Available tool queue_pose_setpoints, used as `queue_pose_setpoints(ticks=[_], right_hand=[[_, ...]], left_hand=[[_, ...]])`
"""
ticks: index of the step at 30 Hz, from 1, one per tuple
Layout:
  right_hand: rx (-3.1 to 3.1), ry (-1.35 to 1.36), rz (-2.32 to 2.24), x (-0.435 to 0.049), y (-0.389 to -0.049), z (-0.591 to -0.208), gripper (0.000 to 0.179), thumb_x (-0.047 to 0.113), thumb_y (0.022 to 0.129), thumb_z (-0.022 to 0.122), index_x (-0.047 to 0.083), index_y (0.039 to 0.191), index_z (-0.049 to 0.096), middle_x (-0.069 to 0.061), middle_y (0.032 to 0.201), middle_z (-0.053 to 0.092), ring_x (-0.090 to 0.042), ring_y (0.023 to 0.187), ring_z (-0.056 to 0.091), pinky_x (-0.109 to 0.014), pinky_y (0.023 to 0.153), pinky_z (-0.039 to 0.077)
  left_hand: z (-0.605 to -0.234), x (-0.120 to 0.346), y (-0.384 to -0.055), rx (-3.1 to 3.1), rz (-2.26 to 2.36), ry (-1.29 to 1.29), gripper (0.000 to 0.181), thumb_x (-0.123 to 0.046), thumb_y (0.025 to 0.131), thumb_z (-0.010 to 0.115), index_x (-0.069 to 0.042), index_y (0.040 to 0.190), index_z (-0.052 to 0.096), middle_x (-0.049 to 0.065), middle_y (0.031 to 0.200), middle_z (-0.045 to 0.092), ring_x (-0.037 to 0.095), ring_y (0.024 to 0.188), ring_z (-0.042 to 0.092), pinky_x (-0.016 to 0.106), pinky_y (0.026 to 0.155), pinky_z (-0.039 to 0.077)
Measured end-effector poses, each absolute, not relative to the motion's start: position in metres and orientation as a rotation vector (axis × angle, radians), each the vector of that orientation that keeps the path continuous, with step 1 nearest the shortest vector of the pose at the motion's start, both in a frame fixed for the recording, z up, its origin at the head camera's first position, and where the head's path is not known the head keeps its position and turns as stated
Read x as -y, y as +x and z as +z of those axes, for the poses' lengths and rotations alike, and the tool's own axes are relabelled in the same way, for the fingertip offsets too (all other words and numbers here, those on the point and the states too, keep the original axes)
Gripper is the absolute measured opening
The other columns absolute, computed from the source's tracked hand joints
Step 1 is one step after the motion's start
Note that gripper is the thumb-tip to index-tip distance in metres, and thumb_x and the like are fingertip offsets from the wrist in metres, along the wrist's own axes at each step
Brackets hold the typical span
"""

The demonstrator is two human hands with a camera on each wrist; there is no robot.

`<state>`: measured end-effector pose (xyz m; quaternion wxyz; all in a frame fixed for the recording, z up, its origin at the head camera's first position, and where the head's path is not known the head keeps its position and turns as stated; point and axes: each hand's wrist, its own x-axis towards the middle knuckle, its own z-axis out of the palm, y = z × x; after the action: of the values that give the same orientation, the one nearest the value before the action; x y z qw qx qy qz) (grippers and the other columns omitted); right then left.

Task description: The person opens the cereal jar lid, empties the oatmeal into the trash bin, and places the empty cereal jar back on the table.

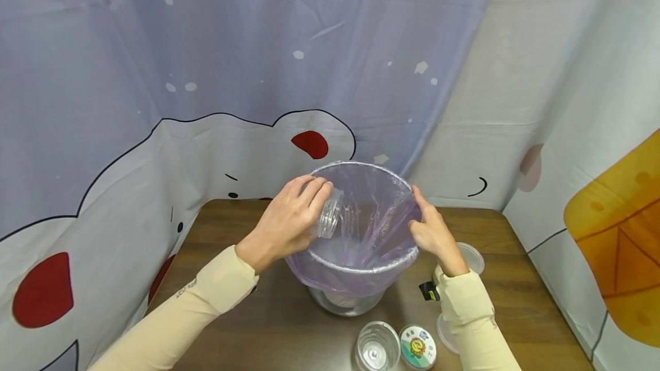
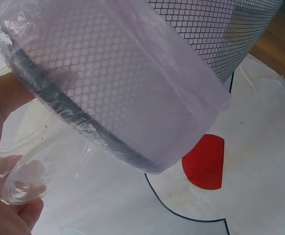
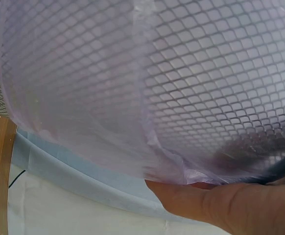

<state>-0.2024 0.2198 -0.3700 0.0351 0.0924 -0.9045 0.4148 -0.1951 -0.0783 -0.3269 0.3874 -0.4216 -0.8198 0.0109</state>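
Observation:
A mesh waste bin [image 2: 201, 29] stands on the table, lined with a thin purple bag [image 1: 330, 276] folded over its rim. My left hand [image 1: 289, 216] grips a clear plastic jar [image 1: 330, 213], tilted with its mouth toward the inside of the bin. Whether anything is in the jar I cannot tell. On the opposite side, my right hand [image 1: 435, 233] holds the bin's rim, pinching it through the bag. In the right wrist view the thumb or finger [image 3: 230, 203] lies along the bag's edge, and the rest of that hand is mostly hidden.
In front of the bin on the wooden table [image 1: 247, 325] stand another clear jar [image 1: 377, 348] and a round lid with a printed label [image 1: 417, 347]. Clear lids [image 1: 471, 257] and a small black item [image 1: 429, 291] lie near the right forearm. A printed curtain [image 1: 232, 44] hangs behind.

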Motion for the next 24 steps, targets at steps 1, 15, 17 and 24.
queue_pose_setpoints(ticks=[1,15,17,24], right_hand=[[2.78,0.284,1.272,-0.22,-0.202,-0.37,0.079,-0.007,0.074,0.043,-0.002,0.145,0.009,-0.025,0.148,0.014,-0.039,0.135,0.015,-0.048,0.111,0.012],[2.781,0.292,1.284,-0.22,-0.203,-0.369,0.078,-0.008,0.074,0.042,-0.003,0.144,0.008,-0.025,0.148,0.012,-0.039,0.136,0.014,-0.047,0.111,0.011],[2.782,0.293,1.281,-0.22,-0.203,-0.369,0.079,-0.008,0.074,0.042,-0.003,0.144,0.008,-0.025,0.148,0.012,-0.039,0.135,0.014,-0.047,0.111,0.011],[2.787,0.282,1.279,-0.22,-0.202,-0.369,0.08,-0.007,0.073,0.043,-0.002,0.145,0.008,-0.024,0.148,0.014,-0.039,0.135,0.015,-0.047,0.111,0.012]], left_hand=[[-0.327,0.078,-0.195,2.092,0.02,-1.069,0.061,-0.009,0.059,0.061,0.004,0.117,0.051,0.015,0.114,0.054,0.033,0.105,0.048,0.039,0.093,0.042],[-0.328,0.081,-0.188,2.207,-0.348,-0.975,0.088,-0.031,0.048,0.082,0.003,0.121,0.047,0.015,0.117,0.053,0.032,0.105,0.046,0.04,0.094,0.04],[-0.328,0.081,-0.187,2.231,-0.481,-0.952,0.088,-0.032,0.049,0.082,0.002,0.122,0.047,0.014,0.118,0.053,0.031,0.105,0.046,0.039,0.094,0.04],[-0.329,0.08,-0.178,2.345,-1.106,-0.766,0.09,-0.035,0.048,0.087,-0.007,0.123,0.047,0.002,0.113,0.054,0.018,0.101,0.05,0.033,0.083,0.047]])
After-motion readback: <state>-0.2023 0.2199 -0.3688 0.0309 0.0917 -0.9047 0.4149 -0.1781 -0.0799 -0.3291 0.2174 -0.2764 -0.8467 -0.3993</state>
